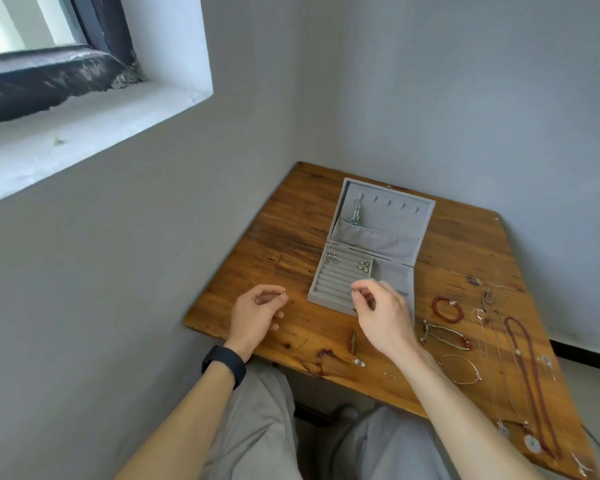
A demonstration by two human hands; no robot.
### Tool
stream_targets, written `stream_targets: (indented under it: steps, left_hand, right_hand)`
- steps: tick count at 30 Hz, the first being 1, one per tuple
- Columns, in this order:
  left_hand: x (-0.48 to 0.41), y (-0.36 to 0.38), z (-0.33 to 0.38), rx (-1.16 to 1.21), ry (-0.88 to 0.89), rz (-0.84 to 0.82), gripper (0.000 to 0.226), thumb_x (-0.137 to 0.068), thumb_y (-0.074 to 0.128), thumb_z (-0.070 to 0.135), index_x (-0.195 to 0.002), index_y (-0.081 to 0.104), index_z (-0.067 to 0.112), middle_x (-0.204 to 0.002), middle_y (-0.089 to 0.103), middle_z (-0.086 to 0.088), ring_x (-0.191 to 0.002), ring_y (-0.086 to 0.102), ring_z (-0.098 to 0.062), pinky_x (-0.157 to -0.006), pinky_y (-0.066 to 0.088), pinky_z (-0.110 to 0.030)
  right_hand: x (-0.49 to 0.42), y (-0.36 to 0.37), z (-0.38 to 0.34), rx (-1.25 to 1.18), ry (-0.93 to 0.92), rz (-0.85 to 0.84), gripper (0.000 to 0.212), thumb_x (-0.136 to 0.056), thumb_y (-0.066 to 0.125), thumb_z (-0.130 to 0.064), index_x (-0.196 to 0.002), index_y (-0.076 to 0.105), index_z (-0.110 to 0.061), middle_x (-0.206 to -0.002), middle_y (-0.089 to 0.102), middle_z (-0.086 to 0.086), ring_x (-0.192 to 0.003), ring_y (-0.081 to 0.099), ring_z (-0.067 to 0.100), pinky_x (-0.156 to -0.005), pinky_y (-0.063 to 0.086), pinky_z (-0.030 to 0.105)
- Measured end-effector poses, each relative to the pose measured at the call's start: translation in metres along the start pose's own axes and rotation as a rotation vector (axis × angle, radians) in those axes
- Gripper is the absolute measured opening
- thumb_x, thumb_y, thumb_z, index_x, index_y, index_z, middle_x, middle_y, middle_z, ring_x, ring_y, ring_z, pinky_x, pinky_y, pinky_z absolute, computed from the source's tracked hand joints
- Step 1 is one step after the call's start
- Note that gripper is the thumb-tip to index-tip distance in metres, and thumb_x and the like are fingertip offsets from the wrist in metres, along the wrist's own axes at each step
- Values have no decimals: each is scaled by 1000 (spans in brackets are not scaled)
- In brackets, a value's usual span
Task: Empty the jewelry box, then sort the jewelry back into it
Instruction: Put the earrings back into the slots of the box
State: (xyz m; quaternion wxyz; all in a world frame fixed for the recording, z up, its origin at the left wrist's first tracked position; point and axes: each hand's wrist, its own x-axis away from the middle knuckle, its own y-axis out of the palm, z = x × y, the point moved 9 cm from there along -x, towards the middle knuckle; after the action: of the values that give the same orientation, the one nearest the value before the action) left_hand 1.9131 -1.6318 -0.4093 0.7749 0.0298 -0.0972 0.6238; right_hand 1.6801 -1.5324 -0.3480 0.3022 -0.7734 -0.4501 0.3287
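- The jewelry box (395, 216) is sitting open mid-bench (291, 216), its lid leaning toward the far wall and a teal chain (356, 213) hanging inside it.
- The right hand (383, 317) is hovering over the box's near ring rolls and hiding its near right corner, fingers pinching a small metal piece (354, 292).
- The left hand (257, 313) is hovering left of the box, fingers curled and pinching a tiny item (284, 293) too small to identify.
- Earrings (362, 265) are resting on the far rolls.
- A red bead bracelet (447, 309), a bangle (459, 369) and a long bead necklace (530, 375) are lying right of the box.
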Motion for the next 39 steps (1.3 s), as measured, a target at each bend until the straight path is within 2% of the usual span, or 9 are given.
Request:
stream_targets:
  steps: [3,7,9,12,18,27,32,36,39]
  left_hand:
    - [-1,2,-1,17,-14,-42,9,-86,76,21,-94,75,26,-86,76,6,-71,71,-10,-56,54,-22]
    - [-1,8,-5,-18,0,-89,8,-87,76,23,-94,75,27,-84,75,8,-71,71,-10,-56,53,-21]
    - [-3,8,-6,-1,3,-93,8,-86,76,24,-94,75,27,-84,75,8,-71,71,-10,-56,53,-21]
    - [-5,8,-6,12,9,-103,8,-86,75,25,-93,75,29,-85,75,9,-71,71,-10,-56,53,-21]
    - [-4,9,-7,23,19,-121,8,-87,75,26,-93,74,30,-86,75,10,-71,71,-10,-56,53,-21]
    - [-4,9,-7,20,46,-113,8,-86,76,28,-91,74,34,-87,75,12,-69,71,-8,-54,52,-19]
    - [-3,10,-8,11,55,-113,8,-86,76,28,-89,74,35,-85,75,13,-68,71,-10,-53,51,-19]
    - [-3,10,-7,-6,59,-114,9,-85,76,30,-88,73,38,-86,74,13,-68,71,-9,-53,51,-19]
    - [-2,11,-7,-24,59,-112,9,-85,75,31,-88,73,39,-86,74,15,-68,71,-9,-53,51,-19]
  right_hand:
    - [-31,5,5,63,14,-26,23,-100,56,-21,-119,68,-23,-110,58,-8,-97,56,10,-79,39,19]
    - [-63,20,1,82,-1,-110,25,-99,58,-18,-122,67,-21,-114,66,-3,-106,61,15,-93,51,31]
    - [-74,27,1,42,37,-140,20,-96,65,-22,-115,68,-26,-104,69,-10,-99,64,10,-84,53,24]
    - [-88,37,1,22,81,-171,10,-92,71,-28,-100,71,-33,-93,68,-16,-92,63,5,-73,42,13]
    - [-101,54,-5,139,54,-227,15,-93,70,-28,-106,76,-27,-105,74,-5,-100,65,12,-87,48,24]
    - [-106,56,-8,306,73,-232,19,-94,64,-21,-108,76,-24,-110,75,3,-105,67,24,-94,54,34]
    - [-103,53,-9,201,116,-190,11,-92,69,-23,-99,76,-28,-98,75,-4,-98,67,17,-88,51,27]
    - [-101,53,-15,159,110,-171,7,-90,72,-23,-96,72,-26,-83,71,-8,-91,67,16,-84,52,29]
    - [-102,54,-18,219,101,-181,7,-91,70,-22,-95,74,-25,-89,73,-2,-92,67,20,-86,55,34]
